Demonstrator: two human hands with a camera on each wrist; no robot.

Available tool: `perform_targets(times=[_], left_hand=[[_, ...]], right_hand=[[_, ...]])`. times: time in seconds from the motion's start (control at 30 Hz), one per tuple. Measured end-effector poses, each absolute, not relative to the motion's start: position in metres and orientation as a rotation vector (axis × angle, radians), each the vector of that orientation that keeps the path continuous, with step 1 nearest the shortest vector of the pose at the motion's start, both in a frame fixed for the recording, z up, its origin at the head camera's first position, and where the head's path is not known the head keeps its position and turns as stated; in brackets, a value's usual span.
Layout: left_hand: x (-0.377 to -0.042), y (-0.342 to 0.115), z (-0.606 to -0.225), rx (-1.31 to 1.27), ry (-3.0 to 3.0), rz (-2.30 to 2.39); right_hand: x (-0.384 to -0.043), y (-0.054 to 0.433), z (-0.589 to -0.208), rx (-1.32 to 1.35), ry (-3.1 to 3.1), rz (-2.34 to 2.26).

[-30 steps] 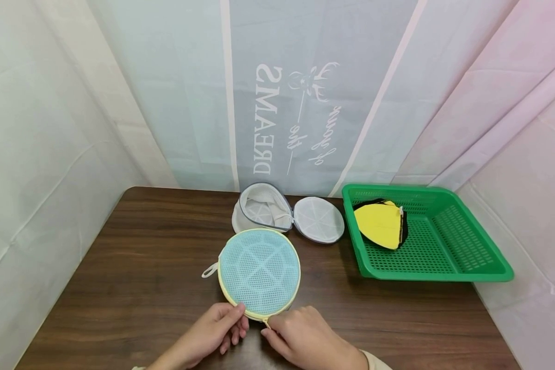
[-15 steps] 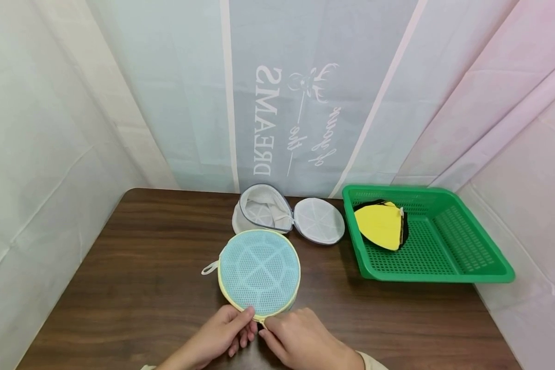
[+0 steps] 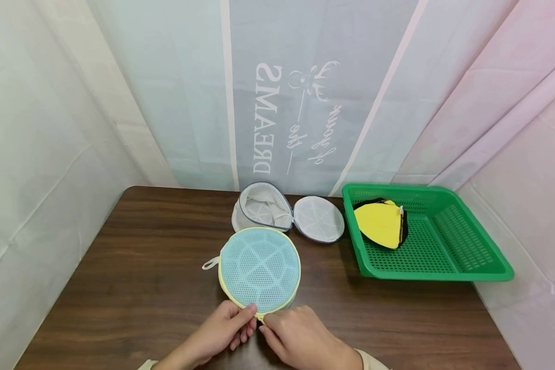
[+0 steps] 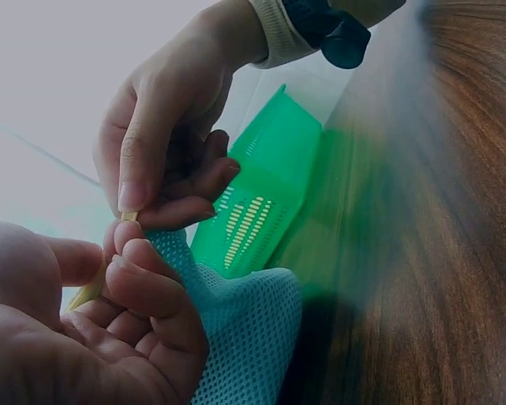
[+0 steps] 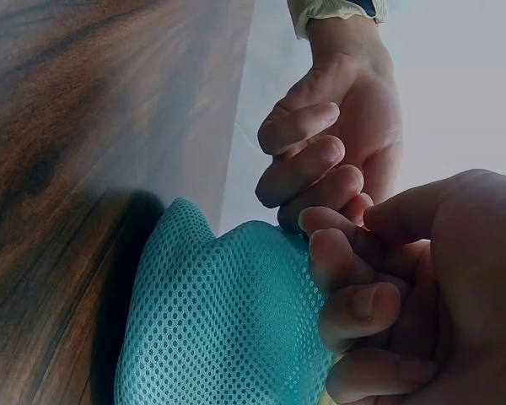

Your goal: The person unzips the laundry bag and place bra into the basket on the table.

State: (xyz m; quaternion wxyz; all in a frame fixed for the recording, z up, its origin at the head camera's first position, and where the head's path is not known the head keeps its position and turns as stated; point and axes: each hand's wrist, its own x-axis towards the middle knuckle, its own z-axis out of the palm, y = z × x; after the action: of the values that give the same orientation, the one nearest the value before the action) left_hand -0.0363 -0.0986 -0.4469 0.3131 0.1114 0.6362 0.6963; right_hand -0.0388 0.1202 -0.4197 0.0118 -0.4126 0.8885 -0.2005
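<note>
A round light-blue mesh laundry bag with a yellow zipper rim and a white loop stands at the front middle of the table. My left hand pinches its near rim between thumb and fingers. Just right of it, my right hand pinches the yellow zipper pull at the rim. In the left wrist view, the right thumb and forefinger hold the small yellow pull close to the left fingertips. Blue mesh side wall bulges below both hands in the right wrist view.
Behind the blue bag lies a white mesh bag, unzipped, its round lid folded out to the right. A green plastic basket stands at the right, holding a folded yellow-and-black item. A printed curtain hangs behind the table.
Both hands have shifted slightly left and right along the near rim: the left hand a little rightward, the right hand with the zipper pull a little leftward. The bag stays in place.
</note>
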Motion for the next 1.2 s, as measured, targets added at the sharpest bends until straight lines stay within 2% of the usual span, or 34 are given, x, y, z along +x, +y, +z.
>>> perform_targets(times=[1.2], left_hand=[[-0.0407,-0.1023,-0.4472,0.301,1.659,1.809]], right_hand=[[-0.0426,0.1248,-0.4180,-1.166,2.766,-0.681]])
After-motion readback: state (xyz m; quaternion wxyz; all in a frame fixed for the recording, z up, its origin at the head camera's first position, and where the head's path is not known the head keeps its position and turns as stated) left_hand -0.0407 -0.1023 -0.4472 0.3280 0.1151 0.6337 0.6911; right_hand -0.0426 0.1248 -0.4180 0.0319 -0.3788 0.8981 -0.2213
